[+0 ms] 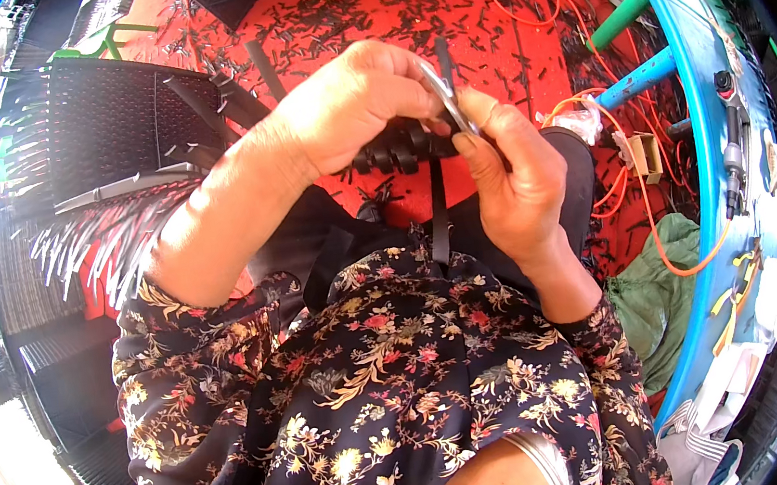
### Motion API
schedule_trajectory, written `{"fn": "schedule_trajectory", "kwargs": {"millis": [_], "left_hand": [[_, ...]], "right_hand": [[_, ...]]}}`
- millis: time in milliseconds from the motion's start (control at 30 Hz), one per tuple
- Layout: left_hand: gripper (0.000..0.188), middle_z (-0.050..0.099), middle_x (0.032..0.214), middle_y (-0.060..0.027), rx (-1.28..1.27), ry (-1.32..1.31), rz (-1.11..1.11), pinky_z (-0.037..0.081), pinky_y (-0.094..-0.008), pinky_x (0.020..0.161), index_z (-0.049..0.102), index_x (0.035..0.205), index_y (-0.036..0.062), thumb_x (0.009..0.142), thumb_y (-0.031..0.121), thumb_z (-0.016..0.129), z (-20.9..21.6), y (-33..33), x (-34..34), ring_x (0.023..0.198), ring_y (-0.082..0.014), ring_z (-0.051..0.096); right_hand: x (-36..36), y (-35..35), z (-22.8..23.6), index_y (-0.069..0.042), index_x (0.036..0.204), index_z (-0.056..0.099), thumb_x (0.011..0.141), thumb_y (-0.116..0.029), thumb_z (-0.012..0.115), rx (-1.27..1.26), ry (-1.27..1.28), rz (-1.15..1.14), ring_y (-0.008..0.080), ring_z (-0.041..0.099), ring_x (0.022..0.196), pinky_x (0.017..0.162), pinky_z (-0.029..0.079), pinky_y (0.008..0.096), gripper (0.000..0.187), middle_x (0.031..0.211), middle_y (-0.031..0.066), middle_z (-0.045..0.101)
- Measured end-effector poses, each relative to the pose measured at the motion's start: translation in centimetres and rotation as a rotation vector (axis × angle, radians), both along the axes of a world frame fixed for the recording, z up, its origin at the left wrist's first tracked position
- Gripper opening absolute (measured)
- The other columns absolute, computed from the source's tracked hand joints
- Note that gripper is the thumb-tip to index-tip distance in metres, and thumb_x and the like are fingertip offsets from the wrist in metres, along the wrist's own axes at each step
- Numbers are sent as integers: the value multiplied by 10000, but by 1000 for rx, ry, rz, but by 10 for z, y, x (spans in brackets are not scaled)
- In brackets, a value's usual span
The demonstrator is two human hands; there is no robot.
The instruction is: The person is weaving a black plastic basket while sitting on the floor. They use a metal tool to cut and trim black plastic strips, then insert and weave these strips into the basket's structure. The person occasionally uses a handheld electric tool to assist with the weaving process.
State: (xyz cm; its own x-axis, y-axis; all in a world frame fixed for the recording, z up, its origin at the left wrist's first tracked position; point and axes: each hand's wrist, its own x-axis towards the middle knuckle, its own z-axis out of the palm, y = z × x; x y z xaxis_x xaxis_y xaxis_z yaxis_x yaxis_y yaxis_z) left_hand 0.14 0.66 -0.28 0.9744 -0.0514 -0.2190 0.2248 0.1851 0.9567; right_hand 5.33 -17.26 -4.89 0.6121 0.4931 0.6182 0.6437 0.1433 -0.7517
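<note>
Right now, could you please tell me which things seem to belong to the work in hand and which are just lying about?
Likely in use:
- slim silver metal tool, held by the left hand and right hand
- black strip, just below them in view

Apparently lying about:
- black scraps on the red floor
- green sack
- small cardboard box
- orange hose

Hands: left hand and right hand before the person, a tool between them
Floor: strips scattered ahead
Left: woven panel beyond the left forearm, chair behind it
Right: counter, a driver lying on it
Between right hand and counter: box
Near the right sleeve: sack
</note>
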Motion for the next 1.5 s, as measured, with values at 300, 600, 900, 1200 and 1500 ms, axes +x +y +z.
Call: {"fn": "schedule_trajectory", "kwargs": {"millis": [300, 600, 900, 1200, 1500], "left_hand": [[105, 620, 849, -71, 161, -26, 8, 443, -222, 668, 598, 820, -48, 791, 36, 542, -7, 6, -5, 712, -99, 563], [139, 622, 871, -55, 267, -6, 65, 449, -213, 695, 615, 866, -49, 798, 31, 524, -11, 6, -3, 740, -79, 558], [170, 609, 861, -32, 561, -153, 77, 424, -222, 741, 609, 885, -34, 806, 105, 554, 0, 3, -7, 809, -68, 536], [320, 578, 947, -52, 365, -232, 1, 418, -249, 811, 546, 1054, -41, 773, 106, 591, 4, 1, -7, 872, -118, 541], [528, 596, 939, -67, 918, -353, 0, 436, -288, 848, 522, 1142, 1, 636, 36, 673, 4, -9, -10, 906, -144, 557]], "right_hand": [[15, -30, 3, -27, 1151, 548, 928, -112, 525, 255, 870, 125, 39, 381, 451, 409, 297, 179, 240, 695, 12, 527], [12, -38, -4, 8, 1084, 550, 874, -36, 589, 168, 985, 210, 36, 401, 465, 414, 290, 173, 219, 737, -6, 529], [43, -80, -8, -7, 1172, 542, 860, -93, 605, -124, 749, -119, 15, 418, 527, 440, 313, 155, 331, 779, -19, 525], [164, -380, 6, -85, 1281, 519, 897, -140, 561, -444, 343, -862, 44, 462, 586, 489, 360, 183, 391, 807, -8, 546], [277, -570, 80, -121, 1374, 394, 916, -243, 513, -1460, -442, -1433, 310, 533, 1151, 954, 406, 384, 489, 1267, 185, 534]]}}
